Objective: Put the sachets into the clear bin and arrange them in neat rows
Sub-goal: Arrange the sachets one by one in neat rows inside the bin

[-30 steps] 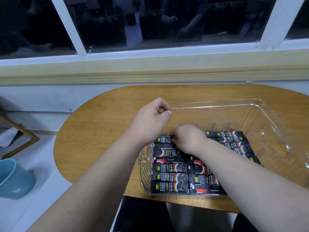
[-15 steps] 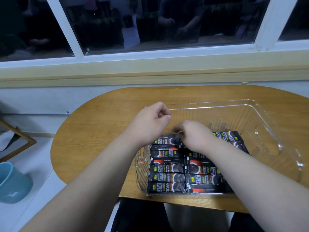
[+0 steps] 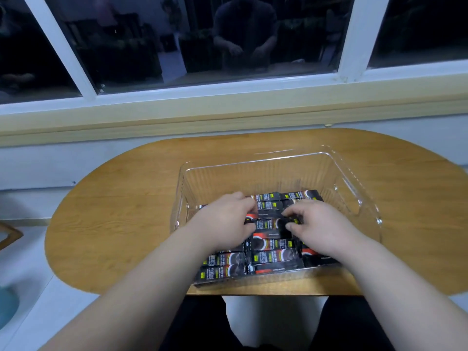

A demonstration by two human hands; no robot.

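Note:
A clear bin stands on the wooden table. Black sachets lie flat in side-by-side rows over its near half. Both my hands are down inside the bin. My left hand has its fingers curled at the left end of one middle sachet. My right hand pinches that sachet's right end with curled fingertips. My hands and forearms hide parts of the left and right rows.
The far half of the bin floor holds no sachets. A window sill and wall run close behind the table. On the floor at the left are a blue container and a wooden frame. The table's near edge is at my lap.
My left hand has left the bin's far-left rim and dropped into the bin. Both hands now meet on one middle sachet. The view has shifted so the bin sits more central.

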